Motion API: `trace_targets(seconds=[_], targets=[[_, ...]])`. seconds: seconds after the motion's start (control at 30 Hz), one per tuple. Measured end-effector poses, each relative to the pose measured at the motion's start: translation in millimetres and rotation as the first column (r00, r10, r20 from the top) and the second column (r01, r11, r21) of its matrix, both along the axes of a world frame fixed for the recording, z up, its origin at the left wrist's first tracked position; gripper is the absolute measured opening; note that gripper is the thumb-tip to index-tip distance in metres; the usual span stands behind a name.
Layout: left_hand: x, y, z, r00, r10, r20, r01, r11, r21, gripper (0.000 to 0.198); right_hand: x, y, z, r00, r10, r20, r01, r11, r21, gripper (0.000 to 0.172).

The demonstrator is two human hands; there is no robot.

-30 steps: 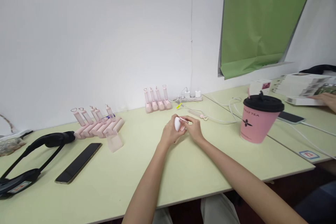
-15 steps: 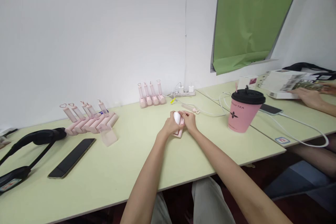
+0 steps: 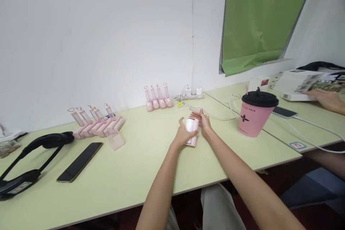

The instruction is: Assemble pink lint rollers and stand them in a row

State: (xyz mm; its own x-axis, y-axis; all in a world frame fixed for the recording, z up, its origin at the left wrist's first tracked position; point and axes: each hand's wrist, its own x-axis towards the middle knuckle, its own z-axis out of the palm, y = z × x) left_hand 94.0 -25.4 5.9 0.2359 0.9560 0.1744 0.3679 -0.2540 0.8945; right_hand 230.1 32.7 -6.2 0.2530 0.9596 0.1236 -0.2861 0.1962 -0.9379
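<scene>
My left hand [image 3: 183, 134] holds a small pink and white oblong device [image 3: 191, 130], its thumb across the front and a finger raised at the left. What the object is, I cannot make out. At its right side is my right hand [image 3: 205, 122], fingers stretched out and apart behind the device's top end; whether they touch it is unclear. Just beyond lies a pale pink stick-shaped piece [image 3: 194, 109], partly hidden by the right fingers. Against the wall stand several pink tube-shaped pieces [image 3: 157, 100] with loops on top.
More pink pieces [image 3: 99, 125] lie at the left by a translucent pink case [image 3: 116, 141], a phone [image 3: 80, 161] and a black headset [image 3: 35, 154]. A pink cup [image 3: 254, 118] stands right, near white cables and a power strip [image 3: 190, 97]. Another person's hand [image 3: 327, 99] rests on a booklet.
The device has turned so more of its white face shows. My right hand has opened and drawn off its side, fingers now extended. The view has shifted slightly left.
</scene>
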Motion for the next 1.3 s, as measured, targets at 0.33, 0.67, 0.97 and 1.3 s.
trace_targets(seconds=[0.33,0.67,0.97,1.3], targets=[[-23.9,11.3,4.5,0.958,0.282,-0.044,-0.266,0.938,0.224,0.095,-34.3,-19.4,12.3,0.932,0.273,0.239,-0.305,0.946,0.109,0.054],[-32.6,19.6,7.1,0.93,0.314,0.192,-0.355,0.904,0.239,0.055,3.5,22.8,-12.7,0.468,-0.437,0.768,0.176,0.898,0.403,0.036],[-51.3,31.4,8.4,0.868,0.382,0.316,-0.458,0.863,0.214,0.039,15.8,34.7,-17.8,0.02,-0.399,0.917,0.177,0.904,0.389,0.037],[-65.3,52.4,-5.9,0.666,0.529,0.526,-0.554,0.823,-0.128,0.044,-18.9,-8.7,31.1,0.359,-0.514,0.779,-0.128,0.799,0.587,0.047]])
